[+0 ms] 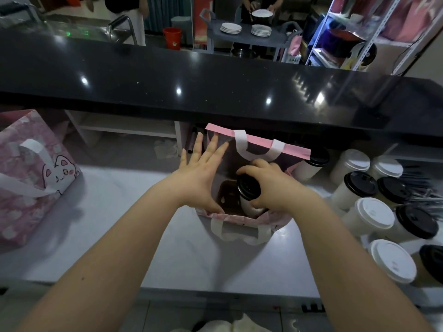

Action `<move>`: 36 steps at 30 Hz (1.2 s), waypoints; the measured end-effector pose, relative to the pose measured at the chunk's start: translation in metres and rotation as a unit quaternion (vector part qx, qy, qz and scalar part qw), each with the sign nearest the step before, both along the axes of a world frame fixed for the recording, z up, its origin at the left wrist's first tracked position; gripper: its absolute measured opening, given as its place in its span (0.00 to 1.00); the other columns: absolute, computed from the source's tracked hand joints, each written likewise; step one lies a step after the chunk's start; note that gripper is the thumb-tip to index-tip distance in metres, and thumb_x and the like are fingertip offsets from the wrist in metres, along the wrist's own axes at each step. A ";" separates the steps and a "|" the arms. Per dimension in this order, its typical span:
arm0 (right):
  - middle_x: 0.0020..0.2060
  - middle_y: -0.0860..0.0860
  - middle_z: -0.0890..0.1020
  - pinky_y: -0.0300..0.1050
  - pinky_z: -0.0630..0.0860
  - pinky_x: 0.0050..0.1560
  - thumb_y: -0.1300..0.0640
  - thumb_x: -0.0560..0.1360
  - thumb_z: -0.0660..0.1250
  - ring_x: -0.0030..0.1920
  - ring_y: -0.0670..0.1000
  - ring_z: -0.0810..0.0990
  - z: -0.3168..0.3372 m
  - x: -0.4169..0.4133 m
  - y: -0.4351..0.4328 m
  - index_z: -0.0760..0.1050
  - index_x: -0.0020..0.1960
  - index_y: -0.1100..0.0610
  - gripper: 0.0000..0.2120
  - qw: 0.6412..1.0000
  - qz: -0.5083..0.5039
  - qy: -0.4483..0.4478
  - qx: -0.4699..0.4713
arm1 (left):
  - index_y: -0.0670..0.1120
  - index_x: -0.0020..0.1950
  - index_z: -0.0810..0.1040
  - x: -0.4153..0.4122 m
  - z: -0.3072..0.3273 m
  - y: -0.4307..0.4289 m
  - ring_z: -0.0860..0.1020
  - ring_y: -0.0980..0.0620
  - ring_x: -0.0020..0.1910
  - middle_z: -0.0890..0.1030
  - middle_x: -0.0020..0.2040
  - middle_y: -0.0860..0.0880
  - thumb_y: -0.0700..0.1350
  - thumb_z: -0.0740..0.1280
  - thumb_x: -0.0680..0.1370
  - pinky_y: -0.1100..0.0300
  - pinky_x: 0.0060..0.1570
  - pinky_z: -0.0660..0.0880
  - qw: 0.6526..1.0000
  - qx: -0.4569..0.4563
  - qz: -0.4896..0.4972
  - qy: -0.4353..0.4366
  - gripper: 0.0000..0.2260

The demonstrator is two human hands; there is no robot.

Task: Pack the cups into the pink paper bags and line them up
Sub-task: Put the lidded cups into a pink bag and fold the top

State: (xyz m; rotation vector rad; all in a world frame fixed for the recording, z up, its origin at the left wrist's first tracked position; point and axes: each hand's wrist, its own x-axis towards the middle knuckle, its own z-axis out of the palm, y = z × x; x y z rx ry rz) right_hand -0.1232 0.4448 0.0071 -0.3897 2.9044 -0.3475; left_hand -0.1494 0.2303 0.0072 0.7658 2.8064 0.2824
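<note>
Black-lidded cup (249,188) sits halfway into the open pink bag (263,142), with our right hand (271,185) wrapped around its top. Our left hand (201,173), fingers straight, presses the bag's left wall outward. If that wall folds inward, we reckon the cup snags and tips. The spare cups (369,216) crowd just right of the bag, easy to knock.
</note>
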 end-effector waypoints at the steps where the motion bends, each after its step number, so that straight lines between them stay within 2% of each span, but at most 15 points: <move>1: 0.67 0.48 0.64 0.51 0.70 0.63 0.54 0.66 0.75 0.65 0.55 0.63 -0.003 -0.005 -0.004 0.61 0.74 0.44 0.40 1.000 -0.001 -0.009 0.017 | 0.58 0.74 0.26 0.001 0.000 0.000 0.20 0.48 0.69 0.23 0.73 0.56 0.63 0.79 0.60 0.41 0.71 0.30 1.000 0.002 -0.001 0.001 0.66; 5: 0.72 0.54 0.61 0.56 0.69 0.67 0.53 0.69 0.75 0.70 0.62 0.61 -0.011 -0.029 -0.020 0.60 0.75 0.51 0.39 0.998 -0.023 -0.001 0.060 | 0.58 0.75 0.27 0.006 0.000 -0.002 0.19 0.49 0.69 0.23 0.73 0.57 0.61 0.79 0.61 0.39 0.72 0.32 1.000 0.007 -0.009 -0.001 0.65; 13: 0.74 0.51 0.54 0.56 0.68 0.67 0.51 0.69 0.75 0.73 0.62 0.54 -0.030 -0.039 -0.030 0.57 0.76 0.49 0.42 0.999 -0.041 -0.010 -0.024 | 0.59 0.75 0.28 0.009 -0.004 -0.003 0.20 0.52 0.70 0.24 0.74 0.58 0.62 0.79 0.60 0.39 0.72 0.33 0.999 0.039 -0.018 0.009 0.65; 18: 0.73 0.51 0.59 0.55 0.71 0.64 0.50 0.68 0.76 0.71 0.61 0.59 -0.035 -0.032 -0.021 0.61 0.74 0.47 0.40 0.998 -0.043 0.003 -0.053 | 0.60 0.75 0.28 0.008 -0.006 -0.003 0.20 0.52 0.70 0.24 0.74 0.58 0.64 0.78 0.61 0.40 0.72 0.33 0.999 0.050 -0.007 0.014 0.63; 22: 0.70 0.54 0.66 0.50 0.73 0.59 0.50 0.69 0.74 0.66 0.60 0.70 -0.047 -0.025 -0.025 0.58 0.75 0.47 0.39 0.999 0.001 -0.024 -0.049 | 0.60 0.75 0.30 0.012 -0.009 -0.002 0.20 0.53 0.69 0.25 0.75 0.58 0.65 0.77 0.61 0.43 0.71 0.31 0.997 0.070 0.001 0.019 0.63; 27: 0.76 0.54 0.57 0.55 0.67 0.68 0.45 0.70 0.73 0.73 0.62 0.61 -0.059 -0.019 -0.029 0.54 0.76 0.46 0.42 0.999 0.023 0.024 -0.022 | 0.59 0.76 0.31 0.017 -0.014 -0.001 0.20 0.53 0.69 0.26 0.76 0.56 0.66 0.77 0.60 0.43 0.71 0.31 0.996 0.077 0.016 0.030 0.63; 30: 0.79 0.51 0.48 0.58 0.54 0.75 0.36 0.76 0.61 0.77 0.60 0.49 -0.073 -0.018 -0.031 0.48 0.79 0.45 0.38 0.998 0.050 0.023 0.027 | 0.58 0.77 0.32 0.020 -0.017 -0.002 0.20 0.52 0.70 0.27 0.76 0.55 0.67 0.76 0.60 0.41 0.73 0.33 0.997 0.074 0.015 0.032 0.63; 32: 0.79 0.47 0.40 0.59 0.43 0.76 0.34 0.78 0.51 0.78 0.57 0.38 -0.084 -0.018 -0.030 0.41 0.79 0.43 0.34 0.998 0.057 -0.004 0.036 | 0.58 0.77 0.32 0.020 -0.018 -0.002 0.20 0.51 0.70 0.28 0.76 0.54 0.67 0.75 0.59 0.39 0.73 0.33 0.997 0.069 0.020 0.032 0.63; 34: 0.78 0.45 0.36 0.59 0.36 0.75 0.35 0.80 0.47 0.76 0.55 0.31 -0.092 -0.018 -0.028 0.36 0.78 0.42 0.33 0.998 0.055 -0.018 0.035 | 0.57 0.78 0.33 0.021 -0.020 -0.001 0.20 0.51 0.70 0.27 0.76 0.54 0.68 0.75 0.59 0.38 0.73 0.34 0.997 0.065 0.029 0.034 0.63; 36: 0.78 0.45 0.35 0.59 0.35 0.74 0.35 0.80 0.46 0.76 0.55 0.30 -0.096 -0.018 -0.025 0.34 0.77 0.41 0.32 0.998 0.051 -0.022 0.037 | 0.56 0.78 0.33 0.020 -0.022 0.001 0.20 0.50 0.70 0.27 0.76 0.54 0.69 0.74 0.59 0.38 0.73 0.34 0.997 0.064 0.034 0.038 0.63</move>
